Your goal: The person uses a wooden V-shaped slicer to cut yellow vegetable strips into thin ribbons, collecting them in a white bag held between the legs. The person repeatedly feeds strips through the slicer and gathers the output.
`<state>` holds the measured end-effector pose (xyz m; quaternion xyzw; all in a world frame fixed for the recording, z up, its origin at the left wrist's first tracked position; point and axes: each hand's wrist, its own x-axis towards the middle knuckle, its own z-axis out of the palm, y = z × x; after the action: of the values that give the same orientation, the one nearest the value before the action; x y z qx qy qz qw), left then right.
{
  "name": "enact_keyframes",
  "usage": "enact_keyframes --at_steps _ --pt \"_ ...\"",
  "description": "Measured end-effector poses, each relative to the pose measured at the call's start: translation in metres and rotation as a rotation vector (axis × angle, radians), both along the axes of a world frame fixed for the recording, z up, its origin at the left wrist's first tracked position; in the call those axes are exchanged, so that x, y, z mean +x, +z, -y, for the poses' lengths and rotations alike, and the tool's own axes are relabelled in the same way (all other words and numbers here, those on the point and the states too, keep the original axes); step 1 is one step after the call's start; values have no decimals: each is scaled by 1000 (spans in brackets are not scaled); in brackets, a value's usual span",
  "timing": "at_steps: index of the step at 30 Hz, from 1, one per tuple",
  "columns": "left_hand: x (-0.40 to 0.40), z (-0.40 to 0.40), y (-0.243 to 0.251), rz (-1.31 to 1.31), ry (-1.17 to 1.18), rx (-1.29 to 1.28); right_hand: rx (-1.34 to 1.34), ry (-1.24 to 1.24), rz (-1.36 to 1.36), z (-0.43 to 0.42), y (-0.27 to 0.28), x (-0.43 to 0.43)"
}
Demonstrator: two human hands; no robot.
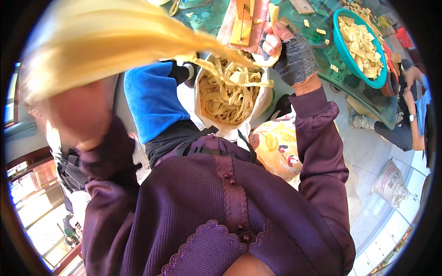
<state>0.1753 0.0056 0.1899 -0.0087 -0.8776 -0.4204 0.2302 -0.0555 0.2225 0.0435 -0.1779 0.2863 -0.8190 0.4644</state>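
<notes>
A long pale yellow strip (138, 41), perhaps bean-curd skin, stretches across the upper left and is blurred where it widens close to the camera. My left hand (77, 115) is blurred at the wide end, its fingers hidden behind the strip. At the narrow end, my right hand (281, 45), wrapped in grey material with bare fingertips, pinches the strip. Just left of that hand, a slotted wooden block (241, 32) lies on a pink towel (226, 26). Below the strip, an open white sack (197, 95) holds many similar strips, several crossing its rim.
The green glass-topped table (323, 62) carries scattered cut pieces and a teal basket (336, 45) full of them. At right, another person's hands (411, 84) are near the table edge. A blue cloth (152, 103) covers my left leg. A tied sack (392, 183) stands on the floor.
</notes>
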Motion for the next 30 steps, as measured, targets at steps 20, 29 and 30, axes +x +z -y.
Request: enact_keyframes --at_steps 20,29,30 --pt "-82 -36 -198 798 -301 1621 532 -389 -1723 32 -18 47" --pt "-125 -6 -193 909 -351 1723 756 -350 -1623 50 -27 62" --pt "-128 -5 -195 914 -327 1716 675 -388 -1672 52 -30 63"
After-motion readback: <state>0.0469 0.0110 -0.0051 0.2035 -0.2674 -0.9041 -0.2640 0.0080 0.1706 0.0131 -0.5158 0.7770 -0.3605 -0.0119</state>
